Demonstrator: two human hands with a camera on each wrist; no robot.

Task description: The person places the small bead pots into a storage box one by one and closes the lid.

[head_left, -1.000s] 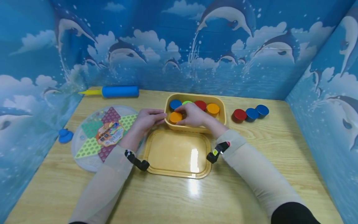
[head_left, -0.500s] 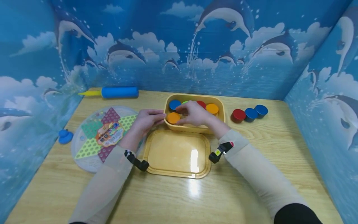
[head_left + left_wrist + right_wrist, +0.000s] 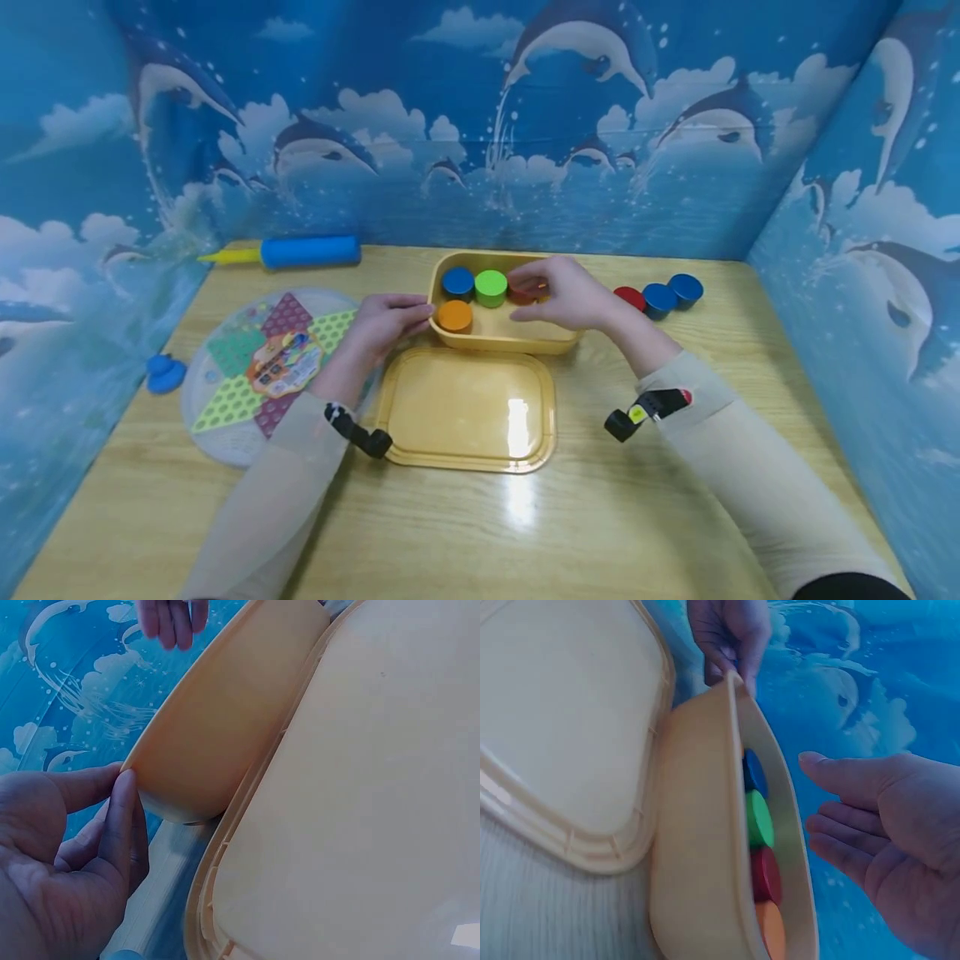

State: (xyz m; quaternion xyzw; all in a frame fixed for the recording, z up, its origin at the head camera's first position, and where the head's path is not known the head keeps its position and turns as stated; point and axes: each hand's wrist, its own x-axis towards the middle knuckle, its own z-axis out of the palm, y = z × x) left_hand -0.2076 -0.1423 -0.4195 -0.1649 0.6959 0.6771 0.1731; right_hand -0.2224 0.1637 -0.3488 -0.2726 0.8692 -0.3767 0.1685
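Observation:
My left hand [image 3: 382, 329] pinches the left rim of a tan plastic box [image 3: 510, 343] between thumb and fingers; the left wrist view shows this grip up close. Inside the box sit an orange disc [image 3: 455, 317], a blue disc [image 3: 458, 283] and a bright green disc [image 3: 491, 287]. A red disc [image 3: 766, 875] and another orange disc [image 3: 770, 930] appear in the right wrist view, mostly covered by my hand in the head view. Over the box's right half hovers my right hand [image 3: 573, 296], thumb and fingers apart, with nothing held.
A tan lid [image 3: 465, 408] lies in front of the box. To the right are a red disc [image 3: 630, 297] and two blue ones [image 3: 660, 300]. On the left are a round star-patterned board [image 3: 288, 362], a blue pump [image 3: 311, 252] and a small blue object [image 3: 165, 373].
My right hand has left the front-left orange disc and moved right and up, uncovering the green disc. The left hand keeps its hold on the rim. The head view has shifted slightly.

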